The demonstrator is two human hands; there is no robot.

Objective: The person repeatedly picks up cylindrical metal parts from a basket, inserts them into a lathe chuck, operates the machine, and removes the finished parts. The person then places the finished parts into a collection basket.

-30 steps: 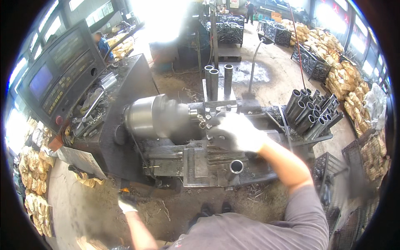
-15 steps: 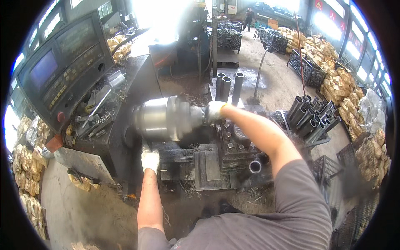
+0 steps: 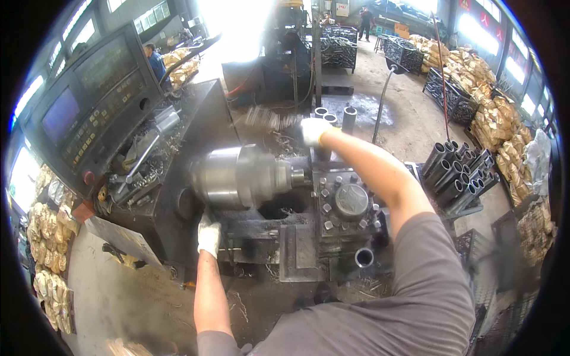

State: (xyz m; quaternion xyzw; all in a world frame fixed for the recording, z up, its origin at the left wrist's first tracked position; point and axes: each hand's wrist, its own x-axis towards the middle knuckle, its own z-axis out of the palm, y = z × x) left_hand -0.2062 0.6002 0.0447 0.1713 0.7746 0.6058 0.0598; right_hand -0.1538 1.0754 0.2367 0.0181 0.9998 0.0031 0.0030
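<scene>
A lathe chuck sits left of the middle, its surface smeared by motion. A short threaded-looking end sticks out of it to the right. Beyond it, my right hand, in a white glove, is closed on a blurred brush-like tool that points left, apart from the chuck. Below the chuck is my gloved left hand, its fingers curled at a dark part of the machine; what they hold is hidden. The bolted tool post stands right of the chuck.
A control panel rises at the left, above a chip-covered ledge with a metal bar. Upright tubes stand behind my right hand; several more tubes lean at the right. Another tube shows below the tool post. Two people are farther off.
My right hand has moved up and away from the chuck's end, bringing the brush-like tool into sight. The left hand stays below the chuck. The view has shifted slightly.
</scene>
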